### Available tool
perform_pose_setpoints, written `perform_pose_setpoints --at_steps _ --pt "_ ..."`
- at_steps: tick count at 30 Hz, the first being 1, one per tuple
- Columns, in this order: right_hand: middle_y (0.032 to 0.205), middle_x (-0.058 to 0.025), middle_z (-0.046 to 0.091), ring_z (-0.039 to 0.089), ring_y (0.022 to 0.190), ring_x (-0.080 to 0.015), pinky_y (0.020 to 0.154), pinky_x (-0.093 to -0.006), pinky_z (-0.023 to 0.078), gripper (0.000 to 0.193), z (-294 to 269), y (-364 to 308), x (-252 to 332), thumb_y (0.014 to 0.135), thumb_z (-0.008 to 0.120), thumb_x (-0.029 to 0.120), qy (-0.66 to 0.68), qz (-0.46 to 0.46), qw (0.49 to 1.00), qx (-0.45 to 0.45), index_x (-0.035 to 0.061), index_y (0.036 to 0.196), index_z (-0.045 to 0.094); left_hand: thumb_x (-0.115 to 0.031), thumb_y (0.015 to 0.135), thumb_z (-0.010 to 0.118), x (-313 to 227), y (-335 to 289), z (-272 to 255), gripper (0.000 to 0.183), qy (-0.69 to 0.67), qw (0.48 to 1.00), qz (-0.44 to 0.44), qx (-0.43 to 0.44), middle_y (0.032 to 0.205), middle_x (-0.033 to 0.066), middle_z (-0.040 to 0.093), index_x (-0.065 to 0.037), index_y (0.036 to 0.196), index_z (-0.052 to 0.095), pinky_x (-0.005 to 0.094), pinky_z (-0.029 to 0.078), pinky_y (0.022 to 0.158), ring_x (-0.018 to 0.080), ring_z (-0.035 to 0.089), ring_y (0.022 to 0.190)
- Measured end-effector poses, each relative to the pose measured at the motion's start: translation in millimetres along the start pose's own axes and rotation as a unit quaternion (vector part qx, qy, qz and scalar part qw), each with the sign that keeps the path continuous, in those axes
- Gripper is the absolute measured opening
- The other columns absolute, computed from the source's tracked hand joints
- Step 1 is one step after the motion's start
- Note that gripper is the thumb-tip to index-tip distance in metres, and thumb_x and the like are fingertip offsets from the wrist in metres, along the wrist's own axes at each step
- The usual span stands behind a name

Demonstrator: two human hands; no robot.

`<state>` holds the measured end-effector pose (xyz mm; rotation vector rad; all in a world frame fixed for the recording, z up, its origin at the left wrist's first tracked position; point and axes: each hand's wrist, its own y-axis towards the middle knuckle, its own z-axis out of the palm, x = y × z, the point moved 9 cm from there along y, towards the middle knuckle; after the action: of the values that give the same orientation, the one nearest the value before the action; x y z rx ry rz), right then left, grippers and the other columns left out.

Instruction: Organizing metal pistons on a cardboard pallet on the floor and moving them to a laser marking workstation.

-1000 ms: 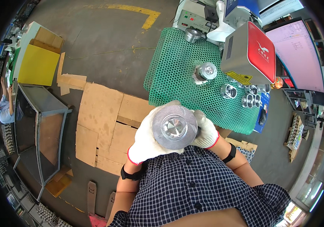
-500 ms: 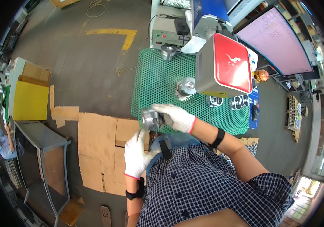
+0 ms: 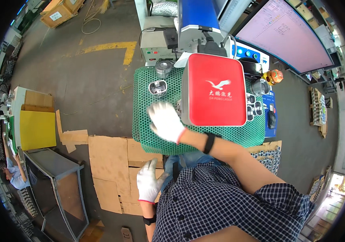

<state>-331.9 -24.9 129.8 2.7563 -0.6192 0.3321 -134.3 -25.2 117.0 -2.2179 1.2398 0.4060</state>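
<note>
My right hand [image 3: 165,122], in a white knit glove, is held palm down over the green perforated mat [image 3: 140,117]. Its fingers are stretched out, slightly blurred, and nothing shows in them. Just beyond its fingertips a metal piston [image 3: 157,88] rests on the mat with its hollow side showing. Another piston [image 3: 163,69] stands behind that one. My left hand [image 3: 150,182], gloved too, hovers near my lap above the cardboard, thumb apart from the fingers and empty. A grey box with a red top [image 3: 217,88] rises close to my right hand and hides part of the mat.
Several pistons [image 3: 254,108] stand right of the red-topped box, with another piston [image 3: 260,86] behind them. A blue machine [image 3: 198,32] and a monitor [image 3: 283,36] are at the back. Cardboard [image 3: 108,161] covers the floor at left, near a metal frame [image 3: 55,161]. A person [image 3: 17,175] is far left.
The piston held in my right hand is let go; a piston now rests on the mat beyond that hand. My left hand has moved down and away from it. The view has shifted.
</note>
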Motion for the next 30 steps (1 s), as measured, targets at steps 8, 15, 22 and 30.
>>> perform_pose_setpoints --at_steps 8,15,22,30 --pt "0.069 -0.0097 0.064 0.063 0.064 -0.0284 0.064 -0.0422 0.053 0.013 -72 -143 -104 0.074 0.067 0.018 0.042 0.132 0.989 0.054 0.0089 0.084 0.07 -0.039 0.075 0.076 -55 49 12 0.063 0.072 0.992 0.089 0.055 0.124 0.0175 0.062 -0.006 0.126 0.058 0.0427 0.048 0.094 0.0336 0.061 0.109" --pt "0.079 -0.0101 0.064 0.063 0.079 -0.0295 0.07 -0.0433 0.046 0.018 -59 -164 -180 0.078 0.069 0.028 -0.082 0.192 0.971 0.12 0.0103 0.083 0.067 -0.037 0.075 0.076 -120 61 31 0.056 0.052 0.969 0.218 0.1 0.109 0.012 0.065 -0.008 0.121 0.06 0.0418 0.048 0.089 0.0307 0.063 0.099" --pt "0.071 -0.0115 0.062 0.062 0.067 -0.0305 0.06 -0.0442 0.045 0.016 -48 -171 -160 0.076 0.068 0.025 -0.098 0.229 0.968 -0.028 0.0099 0.072 0.065 -0.036 0.077 0.075 -78 37 15 0.055 0.04 0.976 0.203 0.071 0.116 0.0134 0.065 -0.01 0.123 0.059 0.0418 0.047 0.094 0.0321 0.062 0.105" --pt "0.085 -0.0031 0.069 0.065 0.071 -0.0207 0.065 -0.0338 0.052 0.029 32 -165 -37 0.088 0.068 0.039 0.653 0.446 0.611 0.021 0.0104 0.095 0.07 -0.013 0.077 0.078 56 -9 43 0.085 -0.38 0.921 -0.084 -0.013 0.137 0.0212 0.052 -0.006 0.149 0.033 0.0409 0.046 0.103 0.0303 0.053 0.127"
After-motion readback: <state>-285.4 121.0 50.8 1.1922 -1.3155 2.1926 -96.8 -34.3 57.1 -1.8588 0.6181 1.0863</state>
